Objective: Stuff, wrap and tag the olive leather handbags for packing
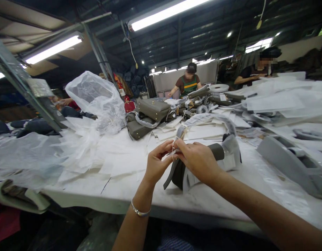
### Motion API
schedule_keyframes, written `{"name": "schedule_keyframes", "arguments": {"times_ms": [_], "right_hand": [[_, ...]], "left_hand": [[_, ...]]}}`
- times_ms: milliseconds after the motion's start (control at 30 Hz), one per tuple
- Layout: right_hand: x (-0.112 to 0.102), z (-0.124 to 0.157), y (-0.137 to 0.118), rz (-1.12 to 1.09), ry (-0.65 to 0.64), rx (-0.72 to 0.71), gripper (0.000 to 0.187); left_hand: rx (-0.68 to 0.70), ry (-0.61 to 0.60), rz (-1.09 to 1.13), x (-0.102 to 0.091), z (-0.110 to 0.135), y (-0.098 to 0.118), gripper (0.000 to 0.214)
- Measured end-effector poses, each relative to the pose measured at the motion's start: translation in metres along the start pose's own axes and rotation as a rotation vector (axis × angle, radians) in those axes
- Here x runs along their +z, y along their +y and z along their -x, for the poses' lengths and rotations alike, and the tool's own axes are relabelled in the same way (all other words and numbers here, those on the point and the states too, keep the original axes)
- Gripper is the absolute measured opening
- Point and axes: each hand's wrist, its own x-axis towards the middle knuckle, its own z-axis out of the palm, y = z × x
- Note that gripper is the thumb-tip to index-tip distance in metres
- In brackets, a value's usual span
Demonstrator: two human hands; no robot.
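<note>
Both hands meet at the left end of an olive-grey handbag [178, 176] on the table. A thin white string [173, 150] runs between my fingertips. My left hand [158, 162] pinches it between thumb and fingers, with a bracelet [140, 210] on that wrist. My right hand [199, 158] reaches over the bag, its thumb and fingers closed at the string; the exact hold is partly hidden. The bag's handle [210, 118], wrapped in clear film, arches up behind my hands. White wrapping also covers the bag's right end.
Finished-looking olive bags [147, 116] lie farther back, near a clear plastic bag [95, 99]. White sheets [84, 150] spread to the left, with more sheets [281, 97] stacked right. A grey moulded piece [289, 160] lies right. Two co-workers [189, 82] work across the table.
</note>
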Motion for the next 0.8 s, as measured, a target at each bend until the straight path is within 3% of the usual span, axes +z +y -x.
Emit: {"name": "schedule_keyframes", "arguments": {"times_ms": [167, 333, 533, 700, 800], "right_hand": [[0.008, 0.002, 0.009, -0.268, -0.027, -0.013, 0.02], [0.015, 0.016, 0.018, -0.729, 0.061, 0.005, 0.017], [0.018, 0.016, 0.018, -0.648, 0.26, 0.044, 0.016], [0.019, 0.012, 0.023, -0.654, 0.265, -0.069, 0.023], [0.021, 0.015, 0.027, -0.653, 0.232, -0.038, 0.028]], "left_hand": [[0.14, 0.037, -0.44, -0.002, 0.011, 0.01, 0.047], [0.121, 0.104, -0.531, -0.002, 0.03, 0.005, 0.055], [0.186, 0.116, -0.534, 0.009, 0.033, 0.001, 0.05], [0.054, 0.168, -0.422, 0.011, 0.027, 0.0, 0.051], [-0.05, 0.241, -0.391, 0.01, 0.035, -0.012, 0.061]]}}
